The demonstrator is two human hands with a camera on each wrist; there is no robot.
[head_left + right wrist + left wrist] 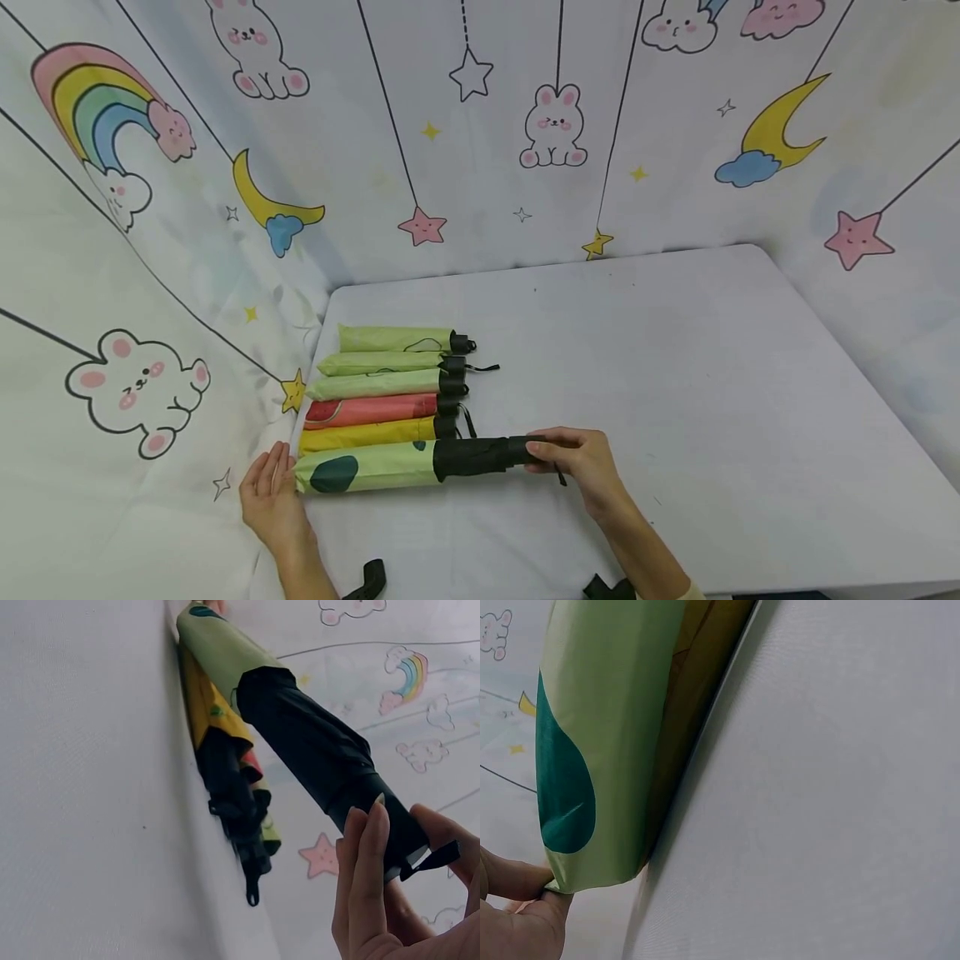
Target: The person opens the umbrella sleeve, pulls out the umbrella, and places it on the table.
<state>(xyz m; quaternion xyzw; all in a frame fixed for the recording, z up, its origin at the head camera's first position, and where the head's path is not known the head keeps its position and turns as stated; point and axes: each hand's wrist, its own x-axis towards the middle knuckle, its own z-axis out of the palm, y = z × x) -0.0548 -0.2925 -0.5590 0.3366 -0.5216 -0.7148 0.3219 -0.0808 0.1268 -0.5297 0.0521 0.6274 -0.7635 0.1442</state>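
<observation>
At the left wrist (unclear overhead), fingers (516, 879) pinch the spotted umbrella (615, 757)

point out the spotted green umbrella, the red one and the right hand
Spotted green umbrella (416, 467): head view, on its light green cover.
Red umbrella (378, 408): head view, on the middle of its cover.
Right hand (583, 465): head view, on the hand's middle, behind the thumb.

Screened-off nook, room type unclear: cartoon-printed cloth backdrop (487, 175) behind and beside white table (675, 417)

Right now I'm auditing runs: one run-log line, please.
left hand: pinches end of spotted green umbrella | right hand: holds black handle | yellow umbrella: alongside
</observation>
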